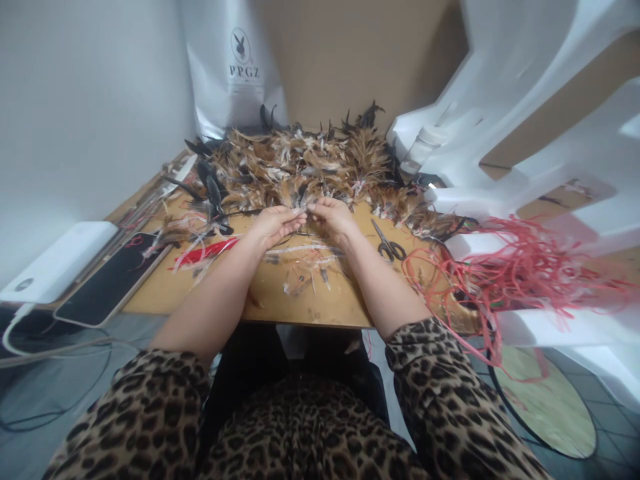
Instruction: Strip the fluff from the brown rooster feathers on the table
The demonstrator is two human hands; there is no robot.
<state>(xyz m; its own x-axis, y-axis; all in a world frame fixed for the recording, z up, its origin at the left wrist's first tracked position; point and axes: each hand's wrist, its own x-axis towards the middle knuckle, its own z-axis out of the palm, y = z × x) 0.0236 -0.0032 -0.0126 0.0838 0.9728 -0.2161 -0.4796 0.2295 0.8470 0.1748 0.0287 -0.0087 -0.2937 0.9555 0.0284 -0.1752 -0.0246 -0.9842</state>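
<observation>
My left hand (280,225) and my right hand (332,217) meet over the middle of the wooden table, fingertips almost touching. Both pinch at something small, pale and dark, that looks like the base of a feather; its exact form is too small to make out. Right behind the fingers spreads a large pile of brown feathers (305,160), with black feathers (213,187) at its left side. Pale strips (305,252) lie on the table below my hands. Black-handled scissors (390,243) rest to the right of my right wrist.
At the left edge are a white power bank (60,260) with a cable and a dark phone (113,280). A red strip (207,252) lies near my left forearm. Tangled pink strings (530,267) hang over the right side. A white bag (235,73) stands at the back.
</observation>
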